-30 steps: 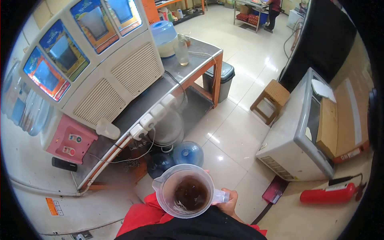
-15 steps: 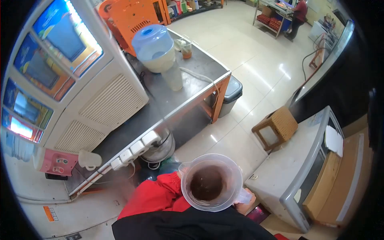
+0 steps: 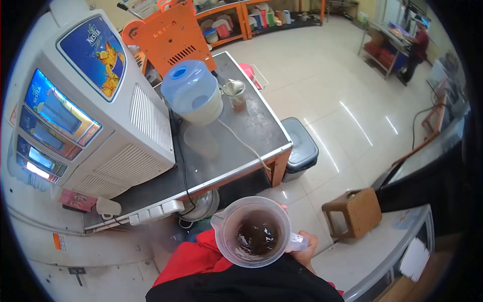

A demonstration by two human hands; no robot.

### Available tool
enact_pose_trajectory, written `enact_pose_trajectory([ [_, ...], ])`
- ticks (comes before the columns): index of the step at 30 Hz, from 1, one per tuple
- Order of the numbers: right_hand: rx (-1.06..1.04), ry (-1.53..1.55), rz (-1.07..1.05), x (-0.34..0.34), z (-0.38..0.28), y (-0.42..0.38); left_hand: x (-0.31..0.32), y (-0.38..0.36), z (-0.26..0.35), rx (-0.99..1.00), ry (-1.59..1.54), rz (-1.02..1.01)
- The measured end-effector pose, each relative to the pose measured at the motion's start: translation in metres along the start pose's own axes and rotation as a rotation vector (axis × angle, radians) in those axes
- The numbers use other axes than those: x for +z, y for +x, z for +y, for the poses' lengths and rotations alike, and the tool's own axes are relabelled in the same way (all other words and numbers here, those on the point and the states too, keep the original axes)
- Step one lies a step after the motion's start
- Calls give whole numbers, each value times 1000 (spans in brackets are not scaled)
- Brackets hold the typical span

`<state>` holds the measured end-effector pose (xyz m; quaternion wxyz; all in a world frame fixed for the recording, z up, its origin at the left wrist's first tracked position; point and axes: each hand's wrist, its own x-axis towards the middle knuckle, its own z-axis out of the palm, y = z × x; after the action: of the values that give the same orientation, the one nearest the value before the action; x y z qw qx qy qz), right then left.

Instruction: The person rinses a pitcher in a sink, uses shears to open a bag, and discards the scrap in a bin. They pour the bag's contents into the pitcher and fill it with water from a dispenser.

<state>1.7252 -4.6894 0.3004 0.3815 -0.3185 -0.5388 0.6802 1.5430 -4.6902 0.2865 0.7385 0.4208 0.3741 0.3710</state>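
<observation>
A clear plastic jug point(image 3: 221, 236) with dark brown liquid point(image 3: 257, 234) in it is held upright close to my body. Its handle, on the right side, is in the grip of my right hand point(image 3: 308, 249), fingers closed around it. The red left sleeve runs behind the jug, and only fingertips of my left hand point(image 3: 285, 207) show at its far side, against the wall. The rest of that hand is hidden by the jug. Light glints on the liquid's surface.
A dark-topped table point(image 3: 241, 136) carries a drink dispenser point(image 3: 126, 116), a blue-lidded container point(image 3: 193, 93) and a small jug point(image 3: 234, 93). A grey bin point(image 3: 300, 146) stands beside it. To the right are a woven stool point(image 3: 359, 214) and a white appliance point(image 3: 352, 261). Another person point(image 3: 417, 48) works far off.
The view has turned, bringing more of the dispenser and the back shelves into sight. The jug stays in my hands, and fingertips now show at its far side. Brighter glints appear on the liquid.
</observation>
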Motion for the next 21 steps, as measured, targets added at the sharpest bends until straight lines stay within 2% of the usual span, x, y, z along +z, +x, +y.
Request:
enact_pose_trajectory([
  [5, -51, 83, -127, -7, 2, 84, -53, 59, 30, 38, -44, 55],
  [10, -154, 179, -202, 1, 12, 178, -141, 76, 72, 108, -153, 179],
  [13, -292, 214, 176, 37, 5, 225, -191, 51, 113, 243, -376, 361],
  [14, -304, 236, 189, 45, 9, 241, -201, 46, 125, 312, -475, 413],
  [16, -276, -51, 28, 32, 43, 267, -200, 37, 123, 484, -653, 621],
  [19, -266, -190, -72, 24, 81, 301, -202, 33, 114, 515, -720, 777],
  [21, -252, -100, -114, 28, 85, 321, -205, 37, 111, 492, -711, 827],
])
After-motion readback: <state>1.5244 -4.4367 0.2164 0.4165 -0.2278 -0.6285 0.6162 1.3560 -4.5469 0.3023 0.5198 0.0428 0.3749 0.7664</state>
